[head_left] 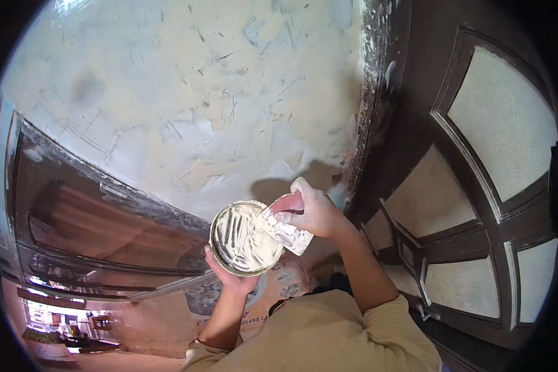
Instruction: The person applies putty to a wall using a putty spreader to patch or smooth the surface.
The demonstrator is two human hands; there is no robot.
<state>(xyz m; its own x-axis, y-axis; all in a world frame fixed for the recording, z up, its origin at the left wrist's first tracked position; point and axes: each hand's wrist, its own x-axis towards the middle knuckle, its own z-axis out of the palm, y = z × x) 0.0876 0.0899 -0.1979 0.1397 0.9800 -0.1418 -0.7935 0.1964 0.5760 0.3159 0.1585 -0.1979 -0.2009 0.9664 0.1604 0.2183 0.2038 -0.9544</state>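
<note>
My left hand (236,278) grips a round tub (214,243) from below and its near side, fingers wrapped under the rim. Cream-white filler paste (245,242), streaked with ridges, covers the inside of the tub. In my right hand (316,214) is a putty knife (294,239) with a reddish handle part, its broad blade smeared with paste. The blade rests over the tub's right rim; whether its edge touches the paste is hard to tell. My right fingers are dusted white.
Ahead rises a patchy plastered wall (229,111) with smears and dark scratches. A dark panelled door (440,186) with pale panels stands at the right, a dark wooden frame (105,180) at the left. A printed sheet (279,288) lies below the tub. Daylight enters through an opening (62,319) at the lower left.
</note>
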